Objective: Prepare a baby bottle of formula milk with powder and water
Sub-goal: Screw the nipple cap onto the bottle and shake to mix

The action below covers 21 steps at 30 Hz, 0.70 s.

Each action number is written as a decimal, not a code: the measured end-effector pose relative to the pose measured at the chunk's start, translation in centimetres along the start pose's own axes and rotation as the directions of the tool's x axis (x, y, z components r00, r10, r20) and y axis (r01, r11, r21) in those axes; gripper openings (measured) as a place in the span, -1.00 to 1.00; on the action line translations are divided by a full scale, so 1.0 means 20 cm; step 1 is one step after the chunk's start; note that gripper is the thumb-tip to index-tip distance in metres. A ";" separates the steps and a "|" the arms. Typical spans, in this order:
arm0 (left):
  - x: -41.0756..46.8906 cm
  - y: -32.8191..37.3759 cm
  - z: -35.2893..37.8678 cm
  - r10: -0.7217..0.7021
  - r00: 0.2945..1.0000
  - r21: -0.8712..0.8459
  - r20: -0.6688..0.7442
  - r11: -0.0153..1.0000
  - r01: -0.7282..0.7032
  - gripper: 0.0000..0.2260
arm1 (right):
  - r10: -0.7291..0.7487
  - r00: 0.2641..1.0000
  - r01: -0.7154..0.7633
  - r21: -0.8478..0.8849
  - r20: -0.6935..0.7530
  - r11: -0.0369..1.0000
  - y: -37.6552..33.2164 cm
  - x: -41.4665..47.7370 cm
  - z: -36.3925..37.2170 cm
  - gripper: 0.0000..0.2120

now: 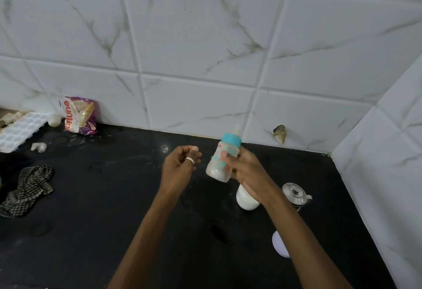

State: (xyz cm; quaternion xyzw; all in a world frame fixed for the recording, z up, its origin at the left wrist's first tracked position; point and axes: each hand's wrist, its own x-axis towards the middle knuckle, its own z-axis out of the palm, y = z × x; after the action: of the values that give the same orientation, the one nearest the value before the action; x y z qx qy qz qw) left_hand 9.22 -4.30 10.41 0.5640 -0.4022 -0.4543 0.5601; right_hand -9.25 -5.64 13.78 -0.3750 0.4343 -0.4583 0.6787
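The baby bottle [225, 158] is up in the air above the black counter [114, 209], tilted with its teat toward the wall, gripped around its middle by the right hand [246, 170], whose fingers wrap the far side while the thumb presses the near side. The bottle has a blue collar with a pale teat on top, a printed pattern on its clear body, and a whitish coating inside (whether that is powder or mixed milk cannot be told). The left hand [179, 163] hovers just beside the bottle, empty, its fingers loosely curled and a pale ring on one finger; it does not touch the bottle. Below the right wrist a white jar [245, 199] stands on the counter, partly hidden by the arm, and just to its right sits a small steel pot with a lid [295, 194]. Nearer the camera a white round lid [279, 244] lies by the right forearm. Far to the left are a checked cloth [27, 189], a white ice tray [19, 131] and a purple packet [80, 115] leaning on the tiled wall [205, 49].
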 end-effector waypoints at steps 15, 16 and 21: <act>-0.01 0.01 -0.01 0.010 1.000 0.019 -0.012 1.000 -0.010 -0.88 | -0.111 0.983 0.125 0.090 -0.147 0.988 0.01 0.02 0.00 -0.68; -0.01 0.01 -0.01 0.012 1.000 0.020 -0.009 1.000 -0.011 -0.87 | -0.095 0.990 0.099 0.033 -0.103 0.995 0.02 0.01 0.00 -0.73; -0.01 0.01 0.01 0.000 1.000 0.018 -0.004 1.000 0.000 -0.89 | -0.137 0.971 0.191 0.287 -0.197 0.939 -0.01 0.02 0.01 -0.61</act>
State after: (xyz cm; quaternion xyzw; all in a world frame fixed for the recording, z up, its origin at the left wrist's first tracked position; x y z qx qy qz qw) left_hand 8.99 -4.20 10.58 0.5700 -0.4053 -0.4493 0.5558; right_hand -9.01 -6.13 13.95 -0.2594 0.3834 -0.6058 0.6470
